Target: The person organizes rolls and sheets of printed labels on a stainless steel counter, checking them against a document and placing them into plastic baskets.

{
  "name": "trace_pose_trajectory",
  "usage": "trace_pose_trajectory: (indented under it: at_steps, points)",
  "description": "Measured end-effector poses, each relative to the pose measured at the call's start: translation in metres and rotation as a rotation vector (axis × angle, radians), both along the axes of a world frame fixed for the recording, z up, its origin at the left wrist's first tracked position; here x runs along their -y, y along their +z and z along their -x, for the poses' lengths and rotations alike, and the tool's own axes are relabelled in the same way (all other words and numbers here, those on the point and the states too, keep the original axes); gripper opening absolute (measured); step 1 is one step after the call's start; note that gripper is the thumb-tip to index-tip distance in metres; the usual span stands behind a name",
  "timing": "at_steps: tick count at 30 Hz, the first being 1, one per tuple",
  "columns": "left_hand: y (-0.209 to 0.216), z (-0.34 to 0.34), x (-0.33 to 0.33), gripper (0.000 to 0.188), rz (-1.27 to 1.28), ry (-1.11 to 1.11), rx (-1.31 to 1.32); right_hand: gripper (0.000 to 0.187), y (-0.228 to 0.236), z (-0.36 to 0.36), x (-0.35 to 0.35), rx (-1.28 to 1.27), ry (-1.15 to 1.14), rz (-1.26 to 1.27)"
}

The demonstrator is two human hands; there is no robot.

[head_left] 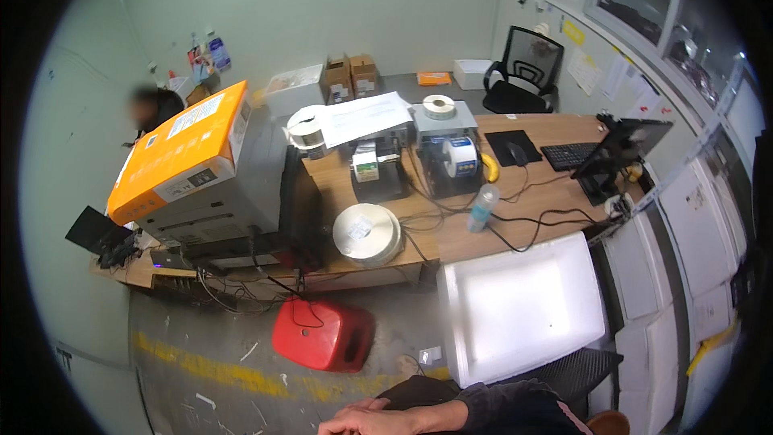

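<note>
At the lower edge my right hand [358, 420] reaches in from the right, below a dark sleeve [515, 404]. Its fingers are cut off by the picture's edge, so I cannot see whether they hold anything. My left hand does not show clearly. Nearest to the right hand are a dark chair part [419, 391] and a white foam box [523, 298]. Beyond, on the wooden desk, stand a thick label roll [366, 232], a clear bottle [482, 208] and two label printers [378, 173] with rolls in them.
A red plastic stool [322, 334] stands on the floor ahead. An orange-and-white box [185, 153] rests on a grey printer [233, 213]. At right are a monitor [620, 153], a keyboard [568, 155] and stacked white boxes [696, 225]. A person [157, 109] is at the far left.
</note>
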State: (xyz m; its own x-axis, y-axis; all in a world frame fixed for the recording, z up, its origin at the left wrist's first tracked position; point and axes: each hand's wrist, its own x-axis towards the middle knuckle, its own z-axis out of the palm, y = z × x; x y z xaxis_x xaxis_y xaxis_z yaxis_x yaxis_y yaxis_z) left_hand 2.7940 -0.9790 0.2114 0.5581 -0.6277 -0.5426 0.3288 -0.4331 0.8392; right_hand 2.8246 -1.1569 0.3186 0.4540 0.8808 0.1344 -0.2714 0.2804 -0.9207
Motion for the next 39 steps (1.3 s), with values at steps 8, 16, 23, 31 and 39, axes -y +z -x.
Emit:
trace_pose_trajectory:
  at_steps: [8,16,23,31,39]
  points:
    - [0.008,0.003,0.001,0.058,-0.022,0.236,-0.051,0.034,-0.004,-0.041,0.007,0.08,0.017,-0.058]
    - [0.004,0.091,-0.029,0.058,-0.048,0.546,-0.091,0.031,-0.017,-0.043,-0.012,0.004,0.219,-0.044]
    - [0.013,0.111,-0.028,0.056,-0.027,0.731,0.005,0.028,-0.025,-0.015,-0.047,-0.062,0.455,0.019]
    - [0.014,0.205,-0.048,0.054,0.023,0.921,0.123,0.019,-0.002,0.063,-0.111,0.206,0.538,0.102]
    - [0.008,0.297,-0.073,0.051,0.049,1.036,0.197,0.019,0.0,0.151,-0.183,0.3,0.824,0.055]
